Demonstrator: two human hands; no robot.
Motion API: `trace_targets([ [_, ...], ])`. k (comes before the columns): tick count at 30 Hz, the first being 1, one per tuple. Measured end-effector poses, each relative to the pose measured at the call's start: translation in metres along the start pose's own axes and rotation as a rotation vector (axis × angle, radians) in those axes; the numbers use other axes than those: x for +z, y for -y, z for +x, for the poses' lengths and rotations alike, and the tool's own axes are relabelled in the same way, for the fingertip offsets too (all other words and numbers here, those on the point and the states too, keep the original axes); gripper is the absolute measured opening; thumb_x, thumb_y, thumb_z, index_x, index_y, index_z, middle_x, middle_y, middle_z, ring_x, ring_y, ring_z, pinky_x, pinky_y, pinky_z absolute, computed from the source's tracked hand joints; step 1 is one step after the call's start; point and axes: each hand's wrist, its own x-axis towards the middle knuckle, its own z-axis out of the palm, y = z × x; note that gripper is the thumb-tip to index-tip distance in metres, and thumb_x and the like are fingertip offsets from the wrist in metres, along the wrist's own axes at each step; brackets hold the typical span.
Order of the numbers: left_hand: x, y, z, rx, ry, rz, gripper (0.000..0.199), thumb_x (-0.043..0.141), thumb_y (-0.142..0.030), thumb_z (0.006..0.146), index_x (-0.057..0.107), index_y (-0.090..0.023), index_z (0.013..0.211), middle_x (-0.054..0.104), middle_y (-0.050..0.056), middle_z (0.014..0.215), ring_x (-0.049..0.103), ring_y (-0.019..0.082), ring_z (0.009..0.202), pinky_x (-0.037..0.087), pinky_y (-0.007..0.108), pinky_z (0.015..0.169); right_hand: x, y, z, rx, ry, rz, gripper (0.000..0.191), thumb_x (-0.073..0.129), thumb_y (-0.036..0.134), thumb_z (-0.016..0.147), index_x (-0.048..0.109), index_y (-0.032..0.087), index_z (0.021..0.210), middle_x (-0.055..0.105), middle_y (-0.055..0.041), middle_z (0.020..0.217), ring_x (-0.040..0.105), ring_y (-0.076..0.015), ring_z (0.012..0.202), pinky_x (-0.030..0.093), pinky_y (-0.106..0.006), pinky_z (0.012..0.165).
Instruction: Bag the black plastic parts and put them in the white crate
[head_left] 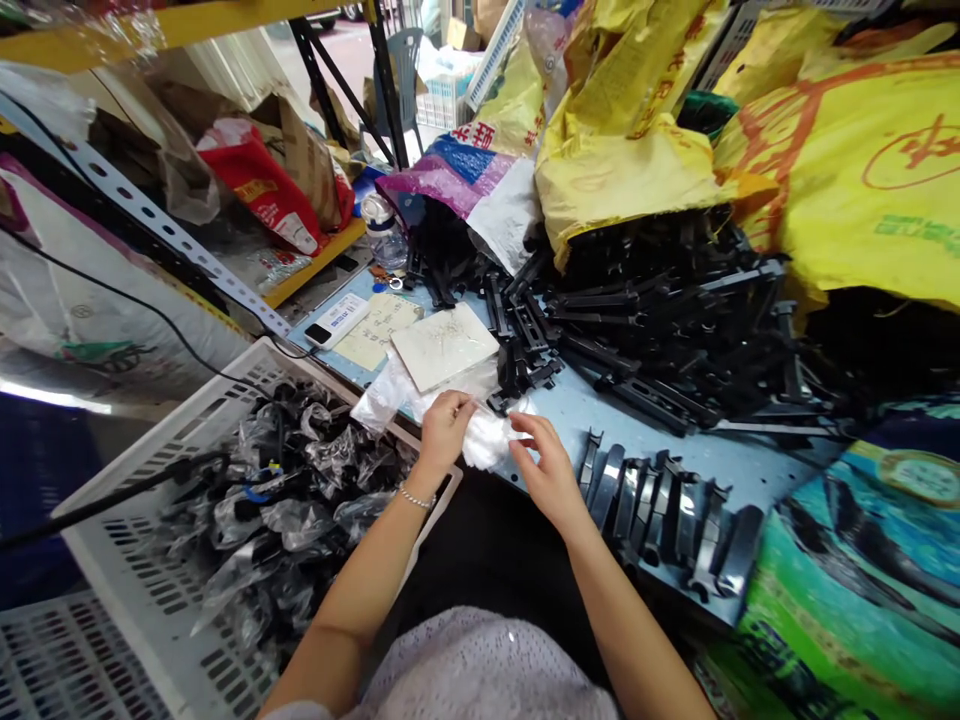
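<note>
A clear plastic bag point(486, 440) hangs between my hands at the table's front edge. My left hand point(445, 428) is closed on its left top corner, with a beaded bracelet at the wrist. The fingers of my right hand point(546, 465) are parted at the bag's right side, thumb apart from the index finger; a fingertip touches or nearly touches the plastic. To the right of my right hand, a row of black plastic parts point(658, 505) lies side by side on the blue table point(577, 400). Behind my hands is a whitish square board point(444, 346) on more clear plastic.
A white crate point(112, 470) with bagged black parts stands at the left. A large pile of black parts point(645, 330) spills from yellow sacks point(637, 180) at the back right. A bottle point(384, 235) and a white box point(337, 321) stand at the back left; a green sack point(862, 560) is at right.
</note>
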Motion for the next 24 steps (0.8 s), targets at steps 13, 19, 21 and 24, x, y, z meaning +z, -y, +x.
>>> trace_targets([
  [13, -0.037, -0.023, -0.030, 0.031, -0.156, 0.081, 0.032, 0.071, -0.046, 0.079, 0.058, -0.018, 0.070, 0.055, 0.000, 0.071, 0.051, 0.015, 0.072, 0.043, 0.027, 0.069, 0.000, 0.001, -0.005, 0.352, -0.050, 0.381, 0.025, 0.067, 0.044, 0.083, 0.063, 0.021, 0.076, 0.054, 0.0034, 0.064, 0.046, -0.0124, 0.059, 0.035, -0.025, 0.056],
  [19, -0.015, -0.037, -0.055, -0.224, 0.241, -0.289, 0.025, 0.068, -0.041, 0.082, 0.068, -0.017, 0.089, 0.065, 0.005, 0.082, 0.058, 0.015, 0.071, 0.046, 0.026, 0.066, 0.008, 0.000, -0.016, 0.271, -0.091, 0.336, 0.021, 0.072, 0.040, 0.079, 0.064, 0.021, 0.076, 0.059, 0.0029, 0.069, 0.050, -0.0136, 0.064, 0.039, -0.026, 0.063],
  [21, -0.013, -0.032, -0.056, -0.354, 0.177, -0.438, 0.026, 0.067, -0.041, 0.083, 0.065, -0.015, 0.085, 0.062, 0.003, 0.075, 0.056, 0.013, 0.064, 0.045, 0.025, 0.060, 0.005, -0.003, -0.018, 0.280, -0.109, 0.329, 0.021, 0.071, 0.041, 0.080, 0.064, 0.021, 0.076, 0.059, 0.0031, 0.068, 0.049, -0.0135, 0.063, 0.038, -0.026, 0.062],
  [24, -0.011, -0.026, -0.061, -0.225, 0.075, -0.435, 0.034, 0.068, -0.047, 0.080, 0.058, -0.017, 0.092, 0.059, 0.004, 0.085, 0.056, 0.014, 0.070, 0.047, 0.026, 0.062, -0.002, -0.008, -0.021, 0.312, -0.167, 0.321, 0.026, 0.070, 0.043, 0.081, 0.060, 0.021, 0.070, 0.055, 0.0041, 0.063, 0.047, -0.0125, 0.059, 0.037, -0.026, 0.060],
])
